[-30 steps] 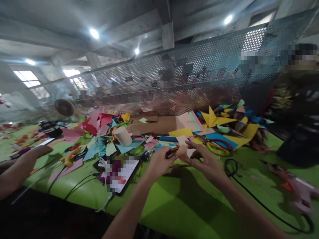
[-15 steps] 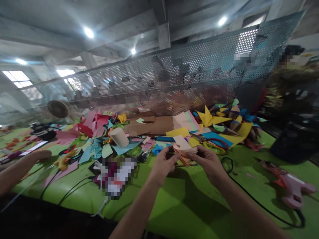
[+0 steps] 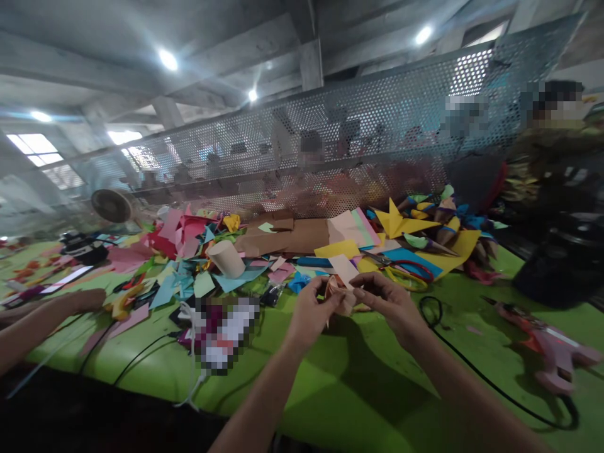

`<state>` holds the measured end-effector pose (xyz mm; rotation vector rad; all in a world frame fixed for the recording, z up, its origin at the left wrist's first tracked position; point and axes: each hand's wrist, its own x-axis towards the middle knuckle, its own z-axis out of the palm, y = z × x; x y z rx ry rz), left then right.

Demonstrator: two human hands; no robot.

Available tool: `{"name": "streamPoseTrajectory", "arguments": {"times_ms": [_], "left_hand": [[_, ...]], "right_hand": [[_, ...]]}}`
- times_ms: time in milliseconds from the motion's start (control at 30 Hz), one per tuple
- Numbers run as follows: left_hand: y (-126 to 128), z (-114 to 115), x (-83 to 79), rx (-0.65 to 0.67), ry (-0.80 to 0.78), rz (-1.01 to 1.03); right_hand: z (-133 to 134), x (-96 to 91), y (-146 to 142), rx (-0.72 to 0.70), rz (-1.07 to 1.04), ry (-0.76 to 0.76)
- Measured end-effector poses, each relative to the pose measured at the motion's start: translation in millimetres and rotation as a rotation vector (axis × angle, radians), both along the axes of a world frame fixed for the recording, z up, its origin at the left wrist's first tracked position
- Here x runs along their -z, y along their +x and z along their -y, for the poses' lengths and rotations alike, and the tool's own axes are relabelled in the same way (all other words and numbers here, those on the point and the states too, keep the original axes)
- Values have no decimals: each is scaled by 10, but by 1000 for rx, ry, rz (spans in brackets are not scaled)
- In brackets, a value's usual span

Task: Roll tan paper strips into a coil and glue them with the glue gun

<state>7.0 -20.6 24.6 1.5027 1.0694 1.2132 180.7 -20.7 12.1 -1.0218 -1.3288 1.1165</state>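
Note:
Both hands meet just above the green table [image 3: 358, 390]. My left hand [image 3: 312, 313] pinches one side of a small peach folded paper piece [image 3: 340, 296]. From the other side, my right hand [image 3: 391, 304] grips the same piece, fingers curled round it. The paper is bunched between the fingertips and partly hidden by them. Scissors with red and yellow handles [image 3: 408, 272] lie just beyond my right hand.
A heap of coloured paper scraps [image 3: 198, 261], a cardboard roll [image 3: 226, 258], brown sheets [image 3: 287, 238] and paper cones [image 3: 438, 229] fills the far side. A pink glue gun [image 3: 552, 352] with a black cable [image 3: 472, 371] lies right. Another person's arm [image 3: 42, 318] rests at left. A perforated metal screen [image 3: 358, 138] stands behind.
My hands lifted the peach paper off the table, then drew closer together, squeezing its spread folds into a tighter bundle. The arm at left shifted slightly.

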Motion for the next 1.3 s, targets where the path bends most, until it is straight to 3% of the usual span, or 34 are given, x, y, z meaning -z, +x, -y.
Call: {"name": "streamPoseTrajectory", "arguments": {"times_ms": [200,367,667,967,1300], "left_hand": [[89,53,54,9,48,-230],[186,83,92,0,64,-303],[202,81,63,103,-99,-16],[169,44,50,21,-90,189],[170,42,52,-7,-124,246]], "right_hand": [[10,-45,8,75,249,187],[-2,-54,-4,49,178,146],[-18,-57,-1,-62,-86,-24],[-35,-26,-8,-60,-61,-26],[-20,-72,-34,-69,-39,-11]]}}
